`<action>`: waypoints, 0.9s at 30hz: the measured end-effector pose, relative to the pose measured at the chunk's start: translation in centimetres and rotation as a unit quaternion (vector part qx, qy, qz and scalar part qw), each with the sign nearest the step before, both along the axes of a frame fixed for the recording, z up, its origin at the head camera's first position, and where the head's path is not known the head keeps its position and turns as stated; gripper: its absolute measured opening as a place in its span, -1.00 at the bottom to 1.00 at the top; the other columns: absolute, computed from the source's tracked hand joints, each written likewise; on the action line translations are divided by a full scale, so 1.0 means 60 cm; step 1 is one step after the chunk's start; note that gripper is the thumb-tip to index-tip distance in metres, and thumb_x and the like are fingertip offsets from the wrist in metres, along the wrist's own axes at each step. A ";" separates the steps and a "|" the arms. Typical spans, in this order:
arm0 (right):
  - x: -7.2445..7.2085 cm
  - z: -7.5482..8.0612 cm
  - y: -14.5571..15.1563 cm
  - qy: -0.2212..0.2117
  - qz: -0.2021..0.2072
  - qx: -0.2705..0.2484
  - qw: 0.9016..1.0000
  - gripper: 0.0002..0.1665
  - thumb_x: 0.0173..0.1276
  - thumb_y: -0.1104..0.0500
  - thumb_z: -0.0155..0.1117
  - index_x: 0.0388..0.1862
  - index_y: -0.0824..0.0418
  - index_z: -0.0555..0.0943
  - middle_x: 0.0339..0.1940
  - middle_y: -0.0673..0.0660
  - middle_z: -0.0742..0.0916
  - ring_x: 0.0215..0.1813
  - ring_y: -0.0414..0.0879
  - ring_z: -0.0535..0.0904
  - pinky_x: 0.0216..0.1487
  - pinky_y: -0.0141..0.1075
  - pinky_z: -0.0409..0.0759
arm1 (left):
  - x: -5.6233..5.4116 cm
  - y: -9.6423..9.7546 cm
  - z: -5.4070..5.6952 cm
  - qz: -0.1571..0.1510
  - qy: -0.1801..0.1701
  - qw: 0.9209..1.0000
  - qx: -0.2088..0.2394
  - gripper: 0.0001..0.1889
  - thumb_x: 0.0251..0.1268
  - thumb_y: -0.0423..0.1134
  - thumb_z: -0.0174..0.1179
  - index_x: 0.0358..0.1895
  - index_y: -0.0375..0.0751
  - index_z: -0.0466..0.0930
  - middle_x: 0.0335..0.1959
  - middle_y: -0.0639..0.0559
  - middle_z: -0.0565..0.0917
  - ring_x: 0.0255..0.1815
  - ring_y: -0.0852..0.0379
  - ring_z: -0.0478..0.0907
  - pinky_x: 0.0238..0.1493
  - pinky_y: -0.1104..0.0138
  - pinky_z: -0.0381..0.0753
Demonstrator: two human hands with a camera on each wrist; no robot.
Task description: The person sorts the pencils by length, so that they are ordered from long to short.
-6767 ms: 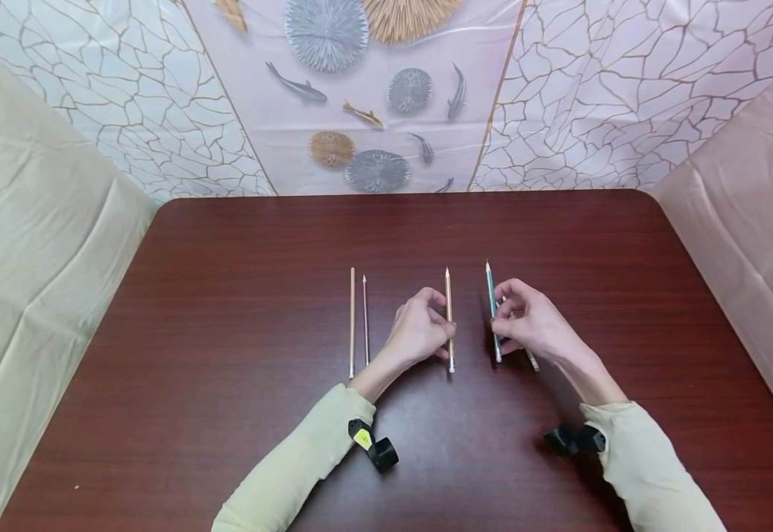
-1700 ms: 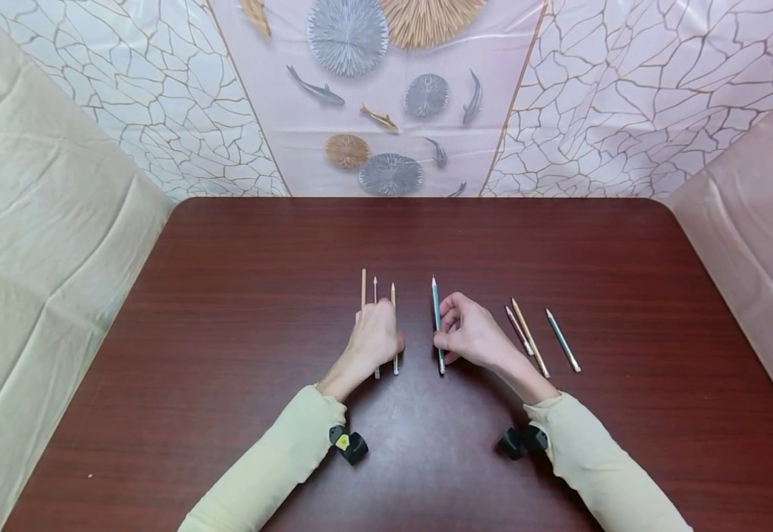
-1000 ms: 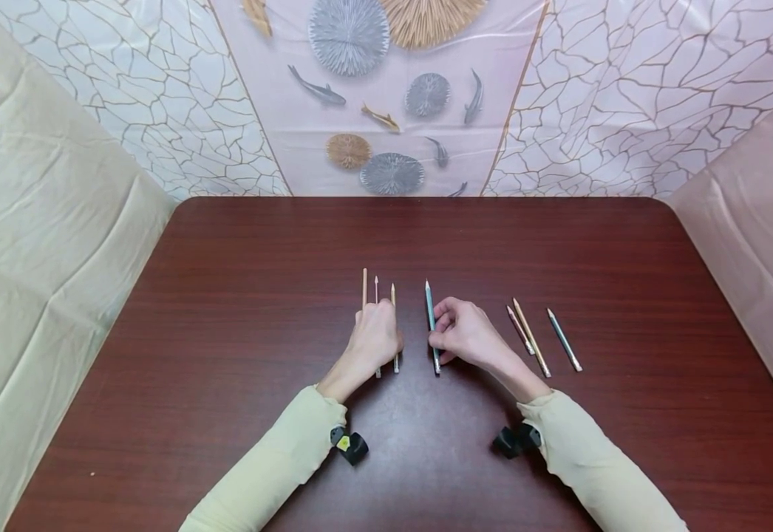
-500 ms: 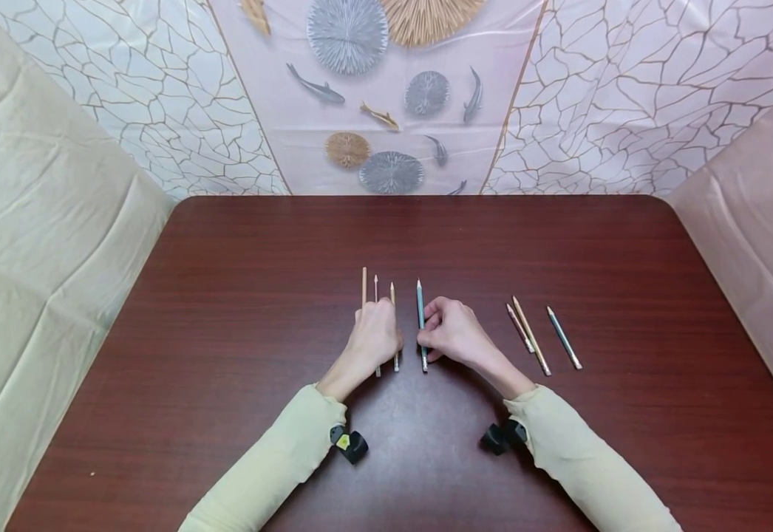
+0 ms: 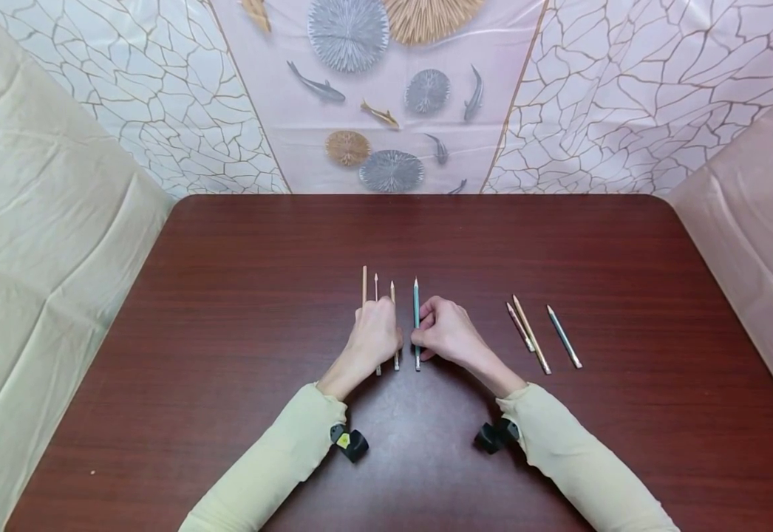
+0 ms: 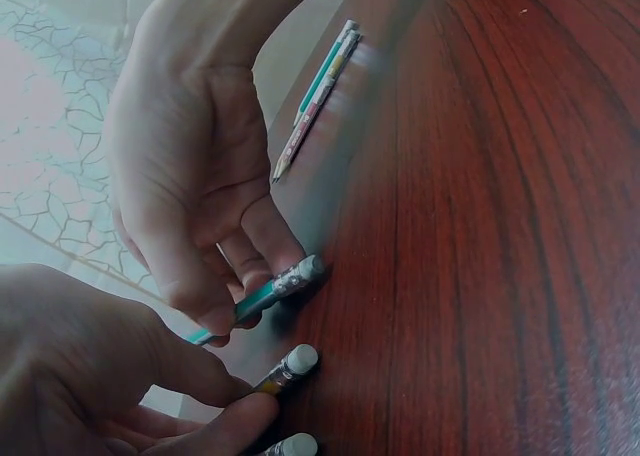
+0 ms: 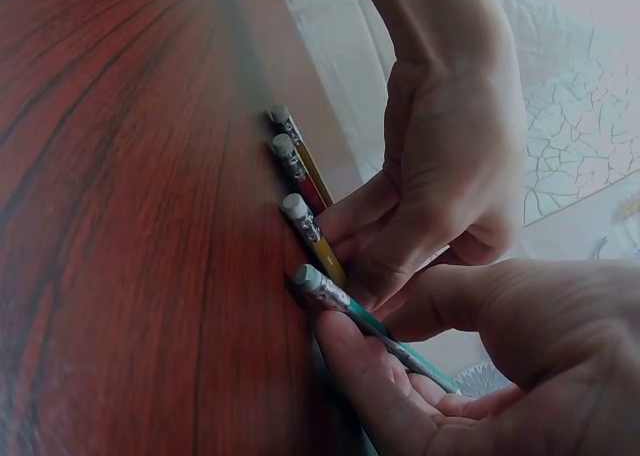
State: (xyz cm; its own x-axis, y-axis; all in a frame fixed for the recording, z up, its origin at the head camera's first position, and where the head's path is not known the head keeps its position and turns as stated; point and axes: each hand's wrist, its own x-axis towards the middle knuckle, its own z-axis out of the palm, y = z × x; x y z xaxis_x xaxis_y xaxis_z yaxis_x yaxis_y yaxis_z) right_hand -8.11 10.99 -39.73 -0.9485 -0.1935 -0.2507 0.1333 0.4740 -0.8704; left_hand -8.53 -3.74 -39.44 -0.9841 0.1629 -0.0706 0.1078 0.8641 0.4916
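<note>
My right hand (image 5: 449, 330) pinches a teal pencil (image 5: 416, 299), tip pointing away, just right of a row of pencils. In the right wrist view its thumb and fingers grip the teal pencil (image 7: 355, 314) below the white eraser. At the row's right end, my left hand (image 5: 375, 330) holds a yellow pencil (image 5: 392, 290) between thumb and finger; the right wrist view shows the yellow pencil (image 7: 322, 246) beside those fingers. A dark red pencil (image 5: 376, 285) and a tan pencil (image 5: 364, 284) lie further left, partly hidden under the left hand.
On the right of the dark wood table (image 5: 227, 266) lie a short reddish pencil (image 5: 521, 328), a yellowish pencil (image 5: 531, 336) and a blue-green pencil (image 5: 564, 337). Patterned cloth (image 5: 386, 89) hangs behind the far edge.
My right hand has moved left with the teal pencil, closer to the row. Earlier, my left hand brought the yellow pencil left beside the dark red one; lately it stays still.
</note>
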 end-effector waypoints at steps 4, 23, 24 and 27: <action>-0.001 -0.001 -0.003 0.005 0.001 0.005 1.000 -0.68 0.02 0.42 0.27 -0.18 0.43 0.50 -0.42 0.21 0.69 -0.61 0.02 0.69 -0.54 -0.20 0.66 | 0.000 0.000 0.000 -0.001 0.003 1.000 0.003 -0.84 -0.01 -0.47 0.31 -0.49 -0.28 0.49 -0.51 -0.22 0.60 -0.38 -0.23 0.65 -0.40 0.07 0.62; -0.006 0.001 -0.017 0.048 0.028 0.091 0.994 -0.70 0.07 0.32 0.35 -0.22 0.41 0.52 -0.51 0.09 0.72 -0.67 -0.08 0.67 -0.40 -0.30 0.64 | 0.000 -0.002 -0.001 -0.005 -0.001 1.000 0.005 -0.85 -0.04 -0.46 0.31 -0.52 -0.27 0.50 -0.57 -0.15 0.56 -0.46 -0.15 0.60 -0.42 0.09 0.60; -0.006 0.001 -0.018 0.051 0.032 0.097 0.994 -0.70 0.06 0.32 0.34 -0.22 0.41 0.52 -0.53 0.09 0.72 -0.68 -0.09 0.67 -0.40 -0.30 0.64 | 0.000 -0.002 0.000 -0.006 0.000 1.000 0.006 -0.85 -0.03 -0.46 0.31 -0.52 -0.27 0.50 -0.58 -0.15 0.55 -0.46 -0.15 0.60 -0.43 0.09 0.60; -0.008 0.004 -0.020 0.057 0.038 0.112 0.991 -0.71 0.05 0.34 0.31 -0.23 0.42 0.52 -0.56 0.06 0.71 -0.69 -0.11 0.66 -0.40 -0.30 0.63 | 0.000 -0.002 0.001 -0.006 0.000 1.000 0.007 -0.85 -0.01 -0.47 0.31 -0.52 -0.27 0.50 -0.58 -0.15 0.55 -0.46 -0.16 0.60 -0.42 0.09 0.61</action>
